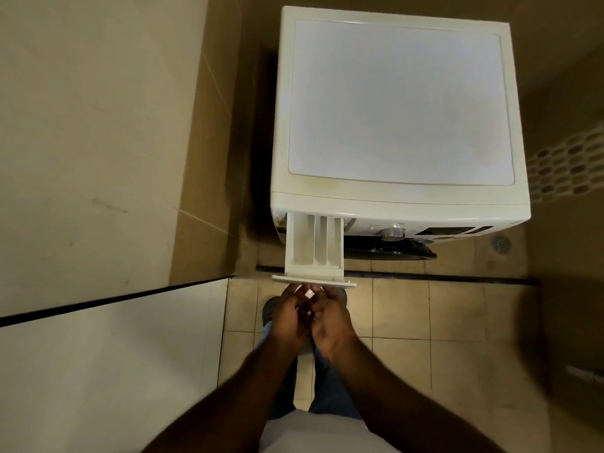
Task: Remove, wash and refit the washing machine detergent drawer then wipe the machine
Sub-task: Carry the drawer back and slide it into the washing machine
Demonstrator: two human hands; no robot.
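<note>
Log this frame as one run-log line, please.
stage: drawer removal | white plastic detergent drawer: pulled far out of white washing machine, still in slot | left hand, right hand: both at drawer front panel, grip unclear

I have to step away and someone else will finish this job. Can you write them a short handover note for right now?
Left hand and right hand: both at the front panel of the drawer, fingers curled at its lower edge.
Drawer: pulled far out of the washing machine, its back end at the slot, compartments open to view.
Done: drawer slid out.
Left: free it from the slot, wash it, refit it, wipe the machine. No cloth in view.
</note>
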